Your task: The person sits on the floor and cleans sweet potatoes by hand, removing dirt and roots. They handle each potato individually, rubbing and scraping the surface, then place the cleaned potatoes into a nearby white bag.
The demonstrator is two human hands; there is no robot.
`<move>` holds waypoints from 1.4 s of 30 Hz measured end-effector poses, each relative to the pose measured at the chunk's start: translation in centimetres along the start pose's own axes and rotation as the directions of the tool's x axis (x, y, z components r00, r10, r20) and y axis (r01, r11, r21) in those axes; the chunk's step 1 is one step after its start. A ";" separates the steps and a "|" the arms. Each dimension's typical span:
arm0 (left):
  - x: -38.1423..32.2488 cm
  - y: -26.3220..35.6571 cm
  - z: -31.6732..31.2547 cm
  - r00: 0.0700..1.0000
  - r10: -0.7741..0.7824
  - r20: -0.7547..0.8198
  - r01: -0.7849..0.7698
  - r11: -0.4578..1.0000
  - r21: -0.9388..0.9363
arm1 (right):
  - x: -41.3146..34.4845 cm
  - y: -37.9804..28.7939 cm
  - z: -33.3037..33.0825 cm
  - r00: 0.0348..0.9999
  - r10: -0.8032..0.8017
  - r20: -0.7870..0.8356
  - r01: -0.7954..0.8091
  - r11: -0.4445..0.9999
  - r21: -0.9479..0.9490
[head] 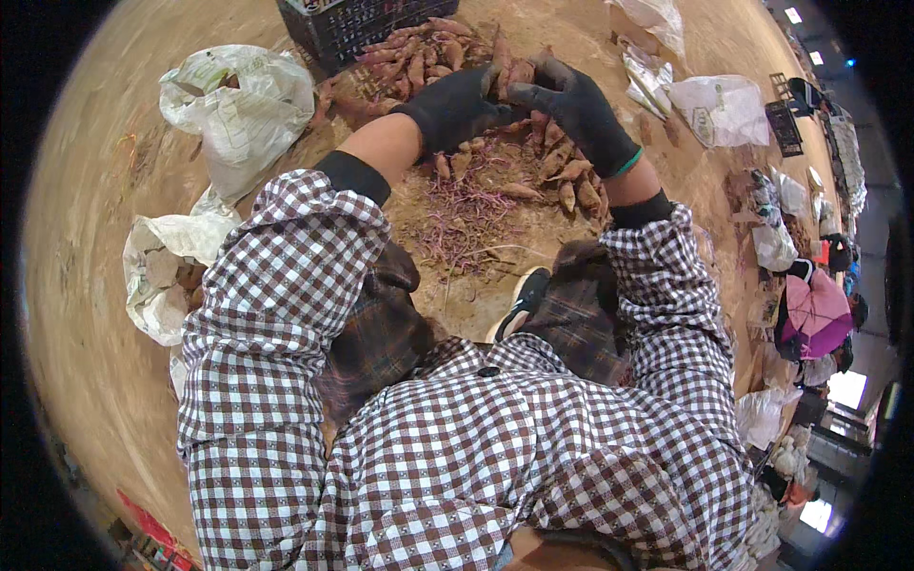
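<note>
Both my hands wear dark gloves and meet above a pile of sweet potatoes (pixel 421 53) on the dirt floor. My left hand (pixel 460 107) is closed around a reddish sweet potato (pixel 502 61) that stands up between the hands. My right hand (pixel 575 107) has its fingers curled against another sweet potato (pixel 521 72) right beside it. More sweet potatoes (pixel 571 171) lie below my right hand. Thin purple root trimmings (pixel 468 214) are scattered on the floor nearer to me. The fingertips are partly hidden by the roots.
A black plastic crate (pixel 364 28) stands behind the pile. Two white woven sacks (pixel 250 114), (pixel 171 243) with contents stand at the left. Plastic bags (pixel 721 107) lie at the right. A person in pink and purple (pixel 814 314) is farther right. My shoe (pixel 521 303) is near the trimmings.
</note>
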State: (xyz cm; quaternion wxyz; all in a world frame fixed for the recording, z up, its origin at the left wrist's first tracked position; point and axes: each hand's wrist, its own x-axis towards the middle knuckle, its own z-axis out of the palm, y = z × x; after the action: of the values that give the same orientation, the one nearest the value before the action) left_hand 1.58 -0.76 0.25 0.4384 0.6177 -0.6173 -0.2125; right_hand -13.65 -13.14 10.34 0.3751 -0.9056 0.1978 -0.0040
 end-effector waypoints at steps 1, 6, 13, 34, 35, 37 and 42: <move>0.4 0.2 0.1 0.996 0.081 0.044 -0.080 0.996 -0.030 | -0.6 -0.2 -0.2 0.999 -0.006 -0.041 0.004 1.000 -0.026; -0.2 2.1 0.3 1.000 -0.009 0.030 0.007 0.997 0.072 | -2.5 1.2 0.3 0.962 -0.194 -0.193 0.209 0.976 0.062; -1.4 3.3 0.2 0.992 -0.018 0.122 0.026 0.998 -0.064 | -3.0 2.1 1.0 0.981 -0.012 -0.192 0.080 0.933 0.352; 0.0 2.8 0.8 0.975 -0.049 0.216 0.118 0.941 -0.318 | -3.5 1.9 1.8 0.922 0.067 -0.382 0.096 0.915 0.391; -0.1 3.0 0.7 0.969 -0.061 0.239 0.148 0.918 -0.368 | -3.7 2.0 1.9 0.919 0.004 -0.394 0.139 0.932 0.334; -0.1 3.5 0.6 0.972 -0.064 0.225 0.151 0.907 -0.393 | -3.9 2.0 1.9 0.931 0.025 -0.365 0.132 0.907 0.399; 0.0 4.3 0.8 0.987 -0.135 0.082 0.145 0.980 -0.133 | -3.8 1.6 1.3 0.970 0.094 -0.225 0.065 0.792 0.607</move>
State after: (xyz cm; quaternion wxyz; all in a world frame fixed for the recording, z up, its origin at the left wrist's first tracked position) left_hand -1.52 -0.35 3.31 0.4413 0.6195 -0.5717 -0.3075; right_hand -17.50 -11.92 8.81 0.6197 -0.7272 0.2374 -0.1757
